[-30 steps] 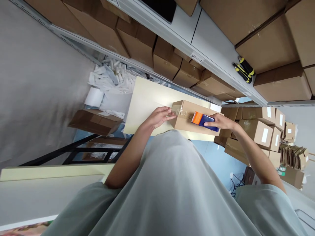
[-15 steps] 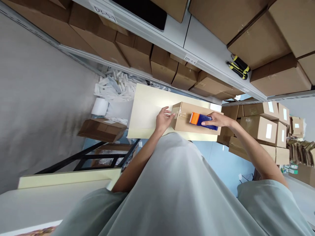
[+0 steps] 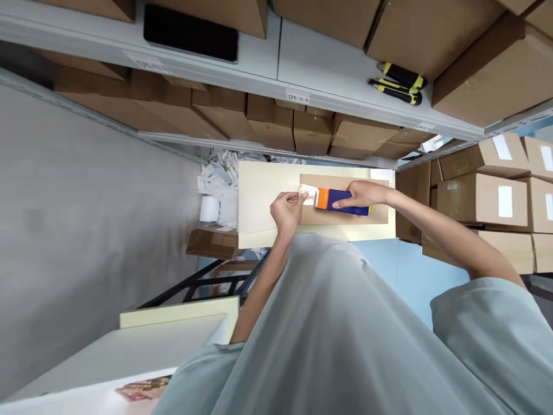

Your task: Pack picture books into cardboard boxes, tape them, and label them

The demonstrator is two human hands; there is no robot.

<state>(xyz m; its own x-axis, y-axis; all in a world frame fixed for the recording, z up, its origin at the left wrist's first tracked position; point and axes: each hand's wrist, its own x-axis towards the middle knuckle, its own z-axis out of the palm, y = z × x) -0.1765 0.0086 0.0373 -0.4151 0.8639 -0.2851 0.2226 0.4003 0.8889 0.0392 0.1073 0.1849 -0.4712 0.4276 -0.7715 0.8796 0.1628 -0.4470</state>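
A long brown cardboard box (image 3: 345, 220) lies on a pale cream board or tabletop in front of me. My right hand (image 3: 355, 196) grips a blue tape dispenser (image 3: 343, 202) with an orange toothed head, which faces left over the top of the box. Between that head and the box's left end, a glossy patch of clear tape (image 3: 308, 192) catches the light. My left hand (image 3: 288, 212) is at the left end, fingers curled and thumb against the tape; the exact pinch is partly hidden.
Above the cream tabletop (image 3: 257, 202) runs a grey shelf (image 3: 324, 63) with cardboard boxes, a black phone (image 3: 190, 33) and yellow-black utility knives (image 3: 397, 83). Stacked boxes (image 3: 479, 199) stand to the right. A white roll (image 3: 209, 208) and an opened carton (image 3: 211, 243) are at the left.
My right hand has brought the tape dispenser left along the box, closer to my left hand. My left hand's fingers have drawn in at the box end. The camera view has turned.
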